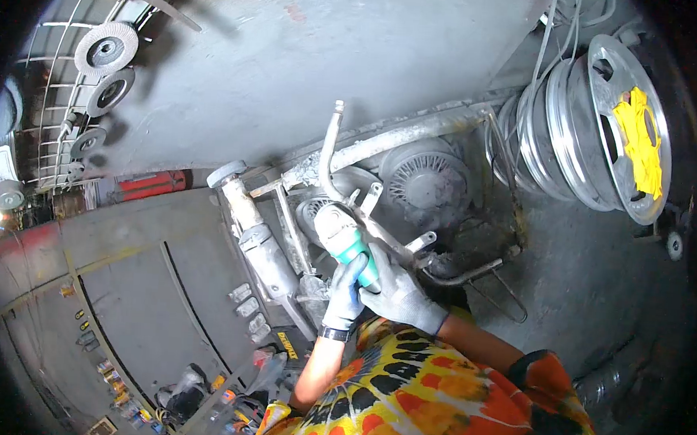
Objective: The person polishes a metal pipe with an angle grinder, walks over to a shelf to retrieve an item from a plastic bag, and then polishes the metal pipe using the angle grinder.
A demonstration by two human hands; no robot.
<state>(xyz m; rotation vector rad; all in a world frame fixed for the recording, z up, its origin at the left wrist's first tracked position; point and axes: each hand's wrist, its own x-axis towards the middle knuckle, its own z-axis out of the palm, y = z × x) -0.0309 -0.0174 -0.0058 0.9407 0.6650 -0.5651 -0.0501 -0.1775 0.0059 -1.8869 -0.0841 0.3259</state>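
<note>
A teal power tool [356, 250] with a dusty pale head is held in both my gloved hands in front of my chest. My left hand [345, 297], with a dark band at the wrist, is wrapped round the tool's left side. Across its lower body and right side lie the closed fingers of my right hand [402, 296]. The tool's head is over a bare metal frame part [379, 233] with a bent tube [330, 150] rising from it. Whether the head touches the metal cannot be made out.
Stacked wheel rims [574, 134] stand at right, with yellow gloves [639, 145] on the outer one. Dusty fan-like machinery [428, 182] sits behind the frame part. A second grinder [265, 260] is to its left. Abrasive discs [105, 49] hang on a wire rack at upper left.
</note>
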